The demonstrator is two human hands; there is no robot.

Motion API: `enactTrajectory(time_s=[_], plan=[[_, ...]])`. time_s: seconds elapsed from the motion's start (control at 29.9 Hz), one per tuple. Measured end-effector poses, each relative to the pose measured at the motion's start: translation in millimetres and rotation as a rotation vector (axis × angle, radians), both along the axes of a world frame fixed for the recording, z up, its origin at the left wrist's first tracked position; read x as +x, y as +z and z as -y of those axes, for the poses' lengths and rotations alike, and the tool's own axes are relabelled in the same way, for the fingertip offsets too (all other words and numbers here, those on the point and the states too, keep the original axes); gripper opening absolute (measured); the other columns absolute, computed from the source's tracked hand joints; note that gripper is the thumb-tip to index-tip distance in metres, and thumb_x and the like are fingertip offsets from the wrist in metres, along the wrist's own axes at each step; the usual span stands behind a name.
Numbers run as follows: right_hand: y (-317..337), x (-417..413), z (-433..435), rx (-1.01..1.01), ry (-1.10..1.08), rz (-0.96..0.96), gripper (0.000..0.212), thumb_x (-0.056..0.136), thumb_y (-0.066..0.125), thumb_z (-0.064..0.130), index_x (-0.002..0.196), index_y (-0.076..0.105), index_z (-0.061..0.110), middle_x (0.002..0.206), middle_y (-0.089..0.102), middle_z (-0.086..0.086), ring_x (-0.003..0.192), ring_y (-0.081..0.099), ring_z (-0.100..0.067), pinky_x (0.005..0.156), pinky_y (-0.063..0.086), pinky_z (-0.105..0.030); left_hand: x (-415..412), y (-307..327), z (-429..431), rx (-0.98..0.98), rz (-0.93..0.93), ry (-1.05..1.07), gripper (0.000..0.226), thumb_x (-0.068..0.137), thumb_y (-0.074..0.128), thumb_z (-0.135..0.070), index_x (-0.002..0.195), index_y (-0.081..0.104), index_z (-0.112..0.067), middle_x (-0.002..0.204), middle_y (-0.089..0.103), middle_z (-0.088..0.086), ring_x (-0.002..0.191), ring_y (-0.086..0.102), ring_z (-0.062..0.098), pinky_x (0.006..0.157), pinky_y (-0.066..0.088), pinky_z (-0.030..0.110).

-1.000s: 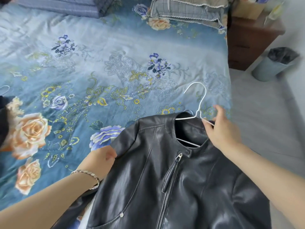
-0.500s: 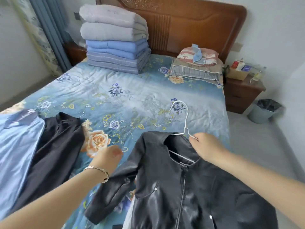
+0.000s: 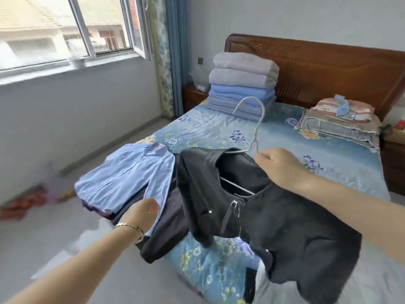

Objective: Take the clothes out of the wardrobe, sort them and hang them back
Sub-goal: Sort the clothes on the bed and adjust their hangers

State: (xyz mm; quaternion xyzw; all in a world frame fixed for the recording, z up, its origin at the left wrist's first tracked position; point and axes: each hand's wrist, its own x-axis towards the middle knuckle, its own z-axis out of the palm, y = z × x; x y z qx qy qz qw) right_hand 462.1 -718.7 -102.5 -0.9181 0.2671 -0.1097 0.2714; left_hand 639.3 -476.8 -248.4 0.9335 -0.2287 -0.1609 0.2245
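Observation:
A black leather jacket (image 3: 269, 220) hangs on a white wire hanger (image 3: 255, 130), lifted above the blue floral bed (image 3: 285, 137). My right hand (image 3: 278, 166) grips the hanger at its neck. My left hand (image 3: 143, 216) is lower left, fingers curled, over the edge of a light blue shirt (image 3: 129, 176); whether it holds the shirt I cannot tell. Under the blue shirt lies a dark garment (image 3: 166, 229) that droops over the bed's corner.
Folded quilts (image 3: 243, 84) are stacked at the head of the bed beside pillows (image 3: 337, 119) and a wooden headboard (image 3: 328, 66). Nightstands (image 3: 194, 95) flank the bed. A window (image 3: 65, 29) and blue curtain (image 3: 173, 51) are on the left wall. Grey floor (image 3: 43, 238) lies to the left.
My right hand has lifted the jacket off the bed and carried it left. My left hand, which held the jacket's shoulder a second ago, has moved over to the blue shirt. The view swung left.

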Motion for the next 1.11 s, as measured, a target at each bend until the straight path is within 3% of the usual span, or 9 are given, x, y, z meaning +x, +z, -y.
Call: enactTrajectory(time_s=[0.17, 0.37, 0.5, 0.74, 0.84, 0.94, 1.04, 1.11], plan=[[23, 74, -43, 0.046, 0.040, 0.069, 0.048, 0.096, 0.043, 0.020, 0.052, 0.023, 0.016, 0.053, 0.024, -0.004, 0.052, 0.024, -0.016, 0.045, 0.020, -0.024, 32, 6, -68, -0.006, 0.028, 0.131, 0.020, 0.089, 0.046, -0.011, 0.091, 0.066, -0.010, 0.095, 0.068, 0.009, 0.090, 0.062, 0.031, 0.080, 0.050, 0.033], [-2, 164, -36, 0.162, -0.123, 0.124, 0.034, 0.091, 0.046, 0.022, 0.058, 0.040, 0.012, 0.062, 0.036, -0.008, 0.061, 0.032, -0.019, 0.058, 0.025, -0.032, 80, -11, -92, -0.046, -0.004, 0.208, 0.018, 0.087, 0.050, -0.012, 0.094, 0.065, -0.019, 0.102, 0.068, 0.001, 0.097, 0.061, 0.025, 0.086, 0.048, 0.029], [-54, 219, -7, 0.175, -0.184, 0.087, 0.044, 0.090, 0.043, 0.019, 0.052, 0.023, 0.015, 0.054, 0.023, -0.004, 0.053, 0.020, -0.018, 0.052, 0.017, -0.034, 124, -36, -78, 0.000, -0.058, 0.205, 0.021, 0.087, 0.046, -0.009, 0.091, 0.062, -0.022, 0.101, 0.066, -0.001, 0.097, 0.060, 0.021, 0.083, 0.047, 0.025], [-162, 302, 67, 0.176, -0.248, 0.093, 0.048, 0.083, 0.049, 0.030, 0.048, 0.019, 0.018, 0.048, 0.016, -0.001, 0.048, 0.017, -0.017, 0.053, 0.012, -0.032, 226, -104, -9, 0.006, -0.211, 0.269, 0.023, 0.084, 0.046, -0.011, 0.080, 0.056, -0.031, 0.091, 0.065, -0.002, 0.089, 0.063, 0.026, 0.078, 0.054, 0.031], [-210, 329, 91, 0.145, -0.285, 0.028, 0.037, 0.070, 0.039, 0.040, 0.047, 0.020, 0.017, 0.047, 0.018, -0.003, 0.049, 0.023, -0.020, 0.050, 0.015, -0.034, 273, -135, 24, 0.059, -0.214, 0.232, 0.022, 0.088, 0.044, -0.012, 0.090, 0.057, -0.029, 0.102, 0.066, -0.004, 0.092, 0.063, 0.017, 0.081, 0.050, 0.026], [-265, 346, 111, 0.120, -0.335, 0.004, 0.042, 0.069, 0.039, 0.044, 0.045, 0.023, 0.013, 0.043, 0.023, -0.003, 0.053, 0.030, -0.024, 0.047, 0.022, -0.032, 313, -175, 56, 0.090, -0.230, 0.233, 0.025, 0.091, 0.043, -0.010, 0.107, 0.060, -0.018, 0.115, 0.062, 0.001, 0.104, 0.059, 0.021, 0.086, 0.044, 0.024], [-314, 351, 133, 0.059, -0.340, 0.045, 0.046, 0.074, 0.040, 0.042, 0.043, 0.030, 0.010, 0.047, 0.039, -0.006, 0.048, 0.024, -0.018, 0.048, 0.019, -0.035, 350, -216, 90, 0.095, -0.218, 0.213, 0.032, 0.091, 0.042, -0.007, 0.120, 0.054, -0.012, 0.128, 0.050, 0.006, 0.113, 0.052, 0.024, 0.092, 0.039, 0.026], [-334, 354, 148, -0.012, -0.349, 0.060, 0.046, 0.070, 0.034, 0.046, 0.041, 0.023, 0.013, 0.045, 0.033, -0.007, 0.049, 0.020, -0.018, 0.046, 0.019, -0.035, 377, -241, 112, 0.083, -0.155, 0.201, 0.037, 0.091, 0.043, -0.006, 0.127, 0.049, -0.011, 0.136, 0.043, 0.006, 0.120, 0.047, 0.025, 0.100, 0.037, 0.032]])
